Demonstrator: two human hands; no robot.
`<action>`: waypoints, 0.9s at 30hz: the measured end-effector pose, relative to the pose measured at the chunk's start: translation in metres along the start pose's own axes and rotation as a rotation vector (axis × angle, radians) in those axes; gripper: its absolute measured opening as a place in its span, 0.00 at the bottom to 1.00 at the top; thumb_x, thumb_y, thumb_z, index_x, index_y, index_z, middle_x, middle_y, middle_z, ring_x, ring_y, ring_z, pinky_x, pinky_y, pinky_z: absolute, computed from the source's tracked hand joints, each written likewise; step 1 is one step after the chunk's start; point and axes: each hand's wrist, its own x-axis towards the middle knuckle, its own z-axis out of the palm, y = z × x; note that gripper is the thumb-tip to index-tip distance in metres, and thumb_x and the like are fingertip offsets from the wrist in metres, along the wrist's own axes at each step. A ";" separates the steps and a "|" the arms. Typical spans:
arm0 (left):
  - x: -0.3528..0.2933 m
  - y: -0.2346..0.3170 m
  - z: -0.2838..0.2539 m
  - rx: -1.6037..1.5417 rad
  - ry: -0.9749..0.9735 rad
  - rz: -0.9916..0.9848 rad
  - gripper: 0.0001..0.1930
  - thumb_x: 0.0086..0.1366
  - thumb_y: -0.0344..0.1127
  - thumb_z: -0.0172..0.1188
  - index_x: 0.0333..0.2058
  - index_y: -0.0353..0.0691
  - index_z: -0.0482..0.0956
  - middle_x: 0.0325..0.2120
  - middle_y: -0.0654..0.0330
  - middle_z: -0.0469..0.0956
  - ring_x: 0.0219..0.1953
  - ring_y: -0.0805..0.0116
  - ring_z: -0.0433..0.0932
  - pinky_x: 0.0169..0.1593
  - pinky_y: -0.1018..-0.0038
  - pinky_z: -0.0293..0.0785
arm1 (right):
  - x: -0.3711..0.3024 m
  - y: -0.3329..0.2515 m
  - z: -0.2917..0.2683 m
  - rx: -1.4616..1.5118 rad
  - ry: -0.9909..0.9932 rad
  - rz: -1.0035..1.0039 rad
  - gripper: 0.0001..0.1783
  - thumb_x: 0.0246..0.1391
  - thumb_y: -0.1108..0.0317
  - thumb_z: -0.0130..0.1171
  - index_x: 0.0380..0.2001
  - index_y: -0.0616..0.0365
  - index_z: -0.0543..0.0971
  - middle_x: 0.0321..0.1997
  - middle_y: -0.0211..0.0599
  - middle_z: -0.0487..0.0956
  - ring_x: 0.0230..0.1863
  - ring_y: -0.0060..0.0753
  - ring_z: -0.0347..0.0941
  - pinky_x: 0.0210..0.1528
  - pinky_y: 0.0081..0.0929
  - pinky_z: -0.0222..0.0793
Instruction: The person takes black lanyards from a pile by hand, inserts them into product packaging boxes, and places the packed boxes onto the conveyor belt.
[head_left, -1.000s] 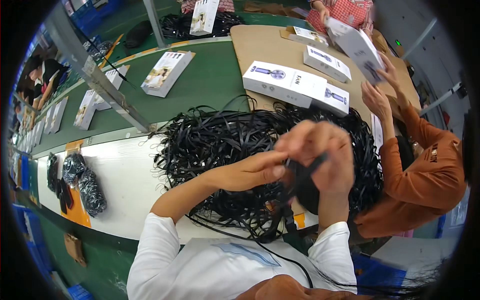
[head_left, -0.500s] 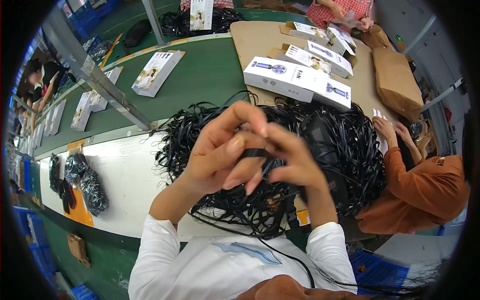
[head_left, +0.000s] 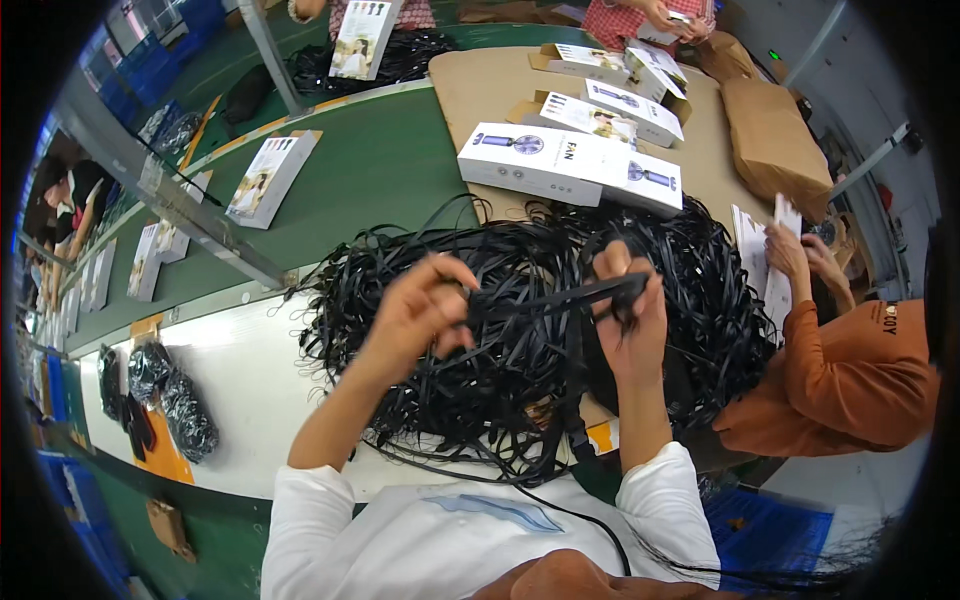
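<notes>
A black strap [head_left: 565, 300], flat and narrow like a lanyard, stretches nearly level between my two hands. My left hand [head_left: 415, 312] pinches its left end with thumb and forefinger, the other fingers loosely curled and slightly blurred. In my right hand [head_left: 638, 310] the fingers close round the other end, where the strap bunches up in a dark loop. Under both hands lies a large tangled heap of black straps [head_left: 450, 370], with small shiny bits along its edges. The heap's strands hide part of the table.
White printed fan boxes [head_left: 530, 165] stand on brown cardboard beyond the heap. More boxes [head_left: 270, 180] lie on the green conveyor. Wrapped black bundles [head_left: 188, 415] rest on the white tabletop [head_left: 250, 390]. A co-worker in an orange top [head_left: 850, 370] handles flat white cartons at right.
My hands have moved apart from close together, drawing the strap out straight between them. The view has shifted slightly. At right, the co-worker has lifted a flat carton.
</notes>
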 end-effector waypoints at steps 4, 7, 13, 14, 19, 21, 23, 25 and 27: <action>0.005 -0.060 0.027 -0.144 -0.243 -0.108 0.15 0.61 0.34 0.55 0.44 0.37 0.65 0.27 0.64 0.71 0.28 0.76 0.72 0.47 0.74 0.69 | 0.013 0.016 -0.006 0.383 0.180 0.113 0.12 0.61 0.55 0.43 0.34 0.50 0.68 0.31 0.26 0.63 0.31 0.23 0.63 0.38 0.30 0.70; 0.011 -0.070 0.036 -0.205 -0.118 -0.021 0.20 0.60 0.34 0.55 0.49 0.38 0.62 0.42 0.56 0.70 0.47 0.67 0.70 0.53 0.70 0.66 | 0.029 0.002 -0.043 0.218 0.201 0.273 0.14 0.61 0.55 0.42 0.27 0.50 0.66 0.17 0.22 0.57 0.12 0.13 0.47 0.16 0.13 0.51; 0.010 -0.074 0.017 -0.031 -0.096 -0.099 0.20 0.60 0.34 0.53 0.50 0.38 0.62 0.49 0.54 0.68 0.51 0.64 0.69 0.53 0.70 0.65 | 0.066 -0.004 -0.168 -1.293 0.486 0.028 0.23 0.51 0.54 0.56 0.38 0.66 0.73 0.27 0.34 0.74 0.25 0.24 0.67 0.29 0.22 0.63; 0.008 -0.075 0.012 0.000 -0.085 -0.128 0.20 0.60 0.34 0.53 0.50 0.38 0.62 0.49 0.54 0.68 0.50 0.64 0.69 0.52 0.70 0.65 | 0.074 0.004 -0.171 -1.351 0.466 0.172 0.30 0.47 0.51 0.60 0.40 0.70 0.72 0.34 0.43 0.76 0.34 0.33 0.70 0.39 0.29 0.66; 0.013 -0.078 0.014 0.053 -0.009 0.010 0.22 0.59 0.30 0.52 0.53 0.40 0.59 0.56 0.57 0.60 0.58 0.64 0.61 0.56 0.69 0.60 | 0.095 0.026 -0.191 -1.574 0.300 0.244 0.33 0.43 0.50 0.63 0.40 0.72 0.73 0.39 0.58 0.76 0.42 0.44 0.74 0.43 0.32 0.66; 0.018 -0.080 0.013 0.213 0.117 0.166 0.26 0.58 0.27 0.52 0.55 0.42 0.57 0.59 0.57 0.56 0.61 0.64 0.55 0.59 0.67 0.54 | 0.095 0.027 -0.184 -1.481 0.269 0.236 0.32 0.43 0.50 0.63 0.40 0.72 0.73 0.40 0.59 0.75 0.43 0.46 0.73 0.44 0.32 0.66; 0.025 -0.067 0.003 0.569 0.195 0.309 0.30 0.55 0.26 0.55 0.56 0.42 0.55 0.61 0.54 0.51 0.64 0.59 0.48 0.62 0.64 0.48 | 0.085 0.028 -0.149 -1.437 0.157 0.081 0.28 0.47 0.55 0.60 0.44 0.69 0.72 0.42 0.54 0.76 0.41 0.45 0.73 0.45 0.32 0.66; 0.029 -0.053 -0.008 1.039 0.256 0.456 0.33 0.52 0.26 0.57 0.57 0.40 0.55 0.61 0.51 0.50 0.65 0.56 0.46 0.62 0.61 0.47 | 0.071 0.011 -0.080 -1.181 0.285 0.251 0.29 0.47 0.55 0.60 0.49 0.62 0.69 0.46 0.39 0.73 0.41 0.29 0.68 0.39 0.23 0.63; 0.029 -0.042 -0.012 1.144 0.278 0.545 0.37 0.48 0.28 0.62 0.57 0.39 0.54 0.62 0.49 0.48 0.65 0.50 0.44 0.63 0.56 0.42 | 0.052 -0.003 -0.038 -0.877 0.333 0.452 0.29 0.44 0.53 0.63 0.49 0.52 0.70 0.44 0.26 0.71 0.36 0.15 0.62 0.28 0.13 0.55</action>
